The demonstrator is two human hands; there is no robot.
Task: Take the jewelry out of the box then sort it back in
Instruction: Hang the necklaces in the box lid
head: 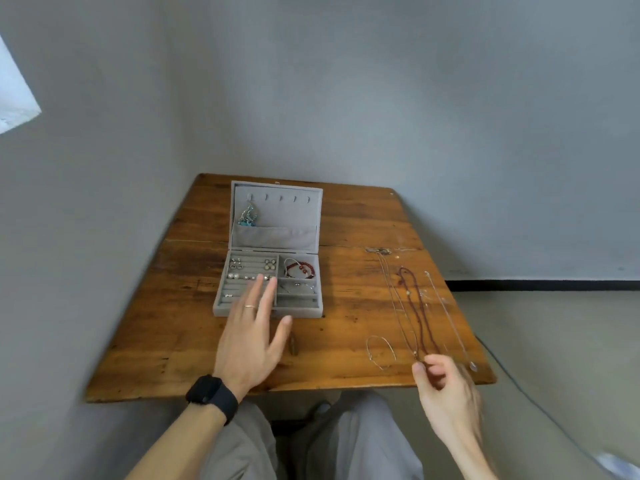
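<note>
Necklaces (417,315) lie lengthwise top-to-bottom right of the open jewelry box (304,310) at frame centre, lower ends nearest your right hand (450,393), whose curled fingers may pinch one (blur hides it), while your left hand (247,344) spreads flat over the box front.

Open grey box (221,299) stands left of the counter's (194,358) middle, lid upright. Left hand (249,341), fingers straight, reaches over the box's near rim. Right hand (446,386), fingers curled, is at the near right corner, at the near ends of the necklaces (415,306). Blur obscures any grip.
</note>
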